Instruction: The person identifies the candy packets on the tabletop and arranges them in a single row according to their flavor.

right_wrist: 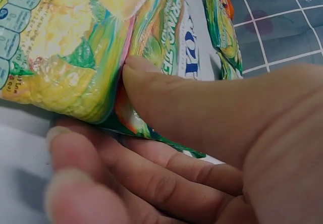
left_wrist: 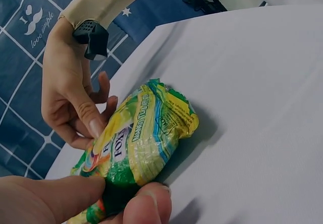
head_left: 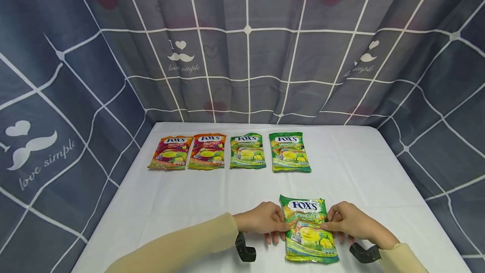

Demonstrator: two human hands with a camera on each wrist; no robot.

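A green and yellow Fox's Spring Tea candy bag (head_left: 308, 231) is at the front of the white table, its printed face up. My left hand (head_left: 265, 221) pinches its left edge, thumb on top and fingers below. On the opposite edge my right hand (head_left: 354, 222) pinches it the same way. In the left wrist view the candy bag (left_wrist: 136, 143) looks plump and crinkled, raised a little at the near side over its shadow. The right wrist view shows the thumb of my right hand (right_wrist: 176, 128) pressing the candy bag (right_wrist: 65, 57), with fingers underneath.
Along the table's far side lie two red-orange Fox's Fruits bags (head_left: 172, 153) and two green Spring Tea bags (head_left: 248, 151) in a row. A dark grid-patterned curtain (head_left: 227, 54) encloses the white table (head_left: 182, 197) at the back and sides.
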